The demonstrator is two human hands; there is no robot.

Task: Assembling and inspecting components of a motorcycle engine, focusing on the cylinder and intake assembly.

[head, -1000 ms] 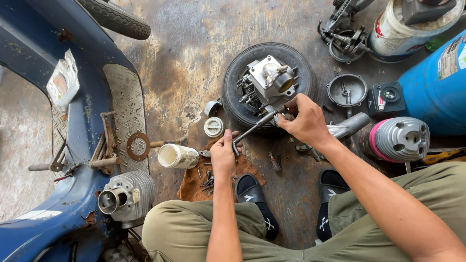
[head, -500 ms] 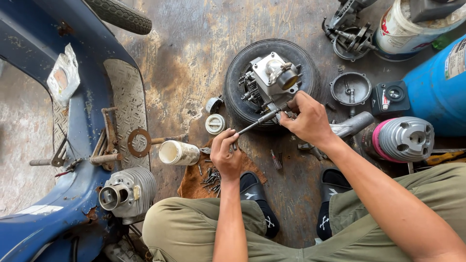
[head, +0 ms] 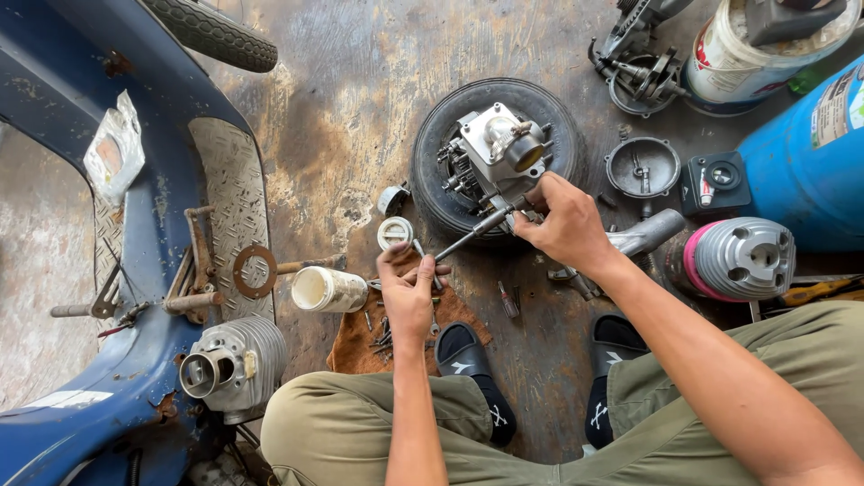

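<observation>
Both my hands on a long driver at the small engine on the tyre

My right hand (head: pixel 567 225) is closed around the head end of the long metal tool (head: pixel 472 231), pressing it to the grey engine block (head: pixel 499 153) that sits in the black tyre (head: pixel 432 171). My left hand (head: pixel 407 288) pinches the tool's lower end with curled fingers, above the brown rag (head: pixel 360 337) strewn with screws. A blue cylinder (head: pixel 805 153) with a pale rectangular label stands at the right edge, and a white labelled bucket (head: pixel 747 63) sits above it. A clear plastic packet (head: pixel 112 153) lies on the blue scooter frame (head: pixel 81 99) to my left. Bare stained floor lies open above the tyre. A white cup (head: pixel 326 290), a round cap (head: pixel 394 232) and a finned cylinder (head: pixel 742 259) crowd close by.
</observation>
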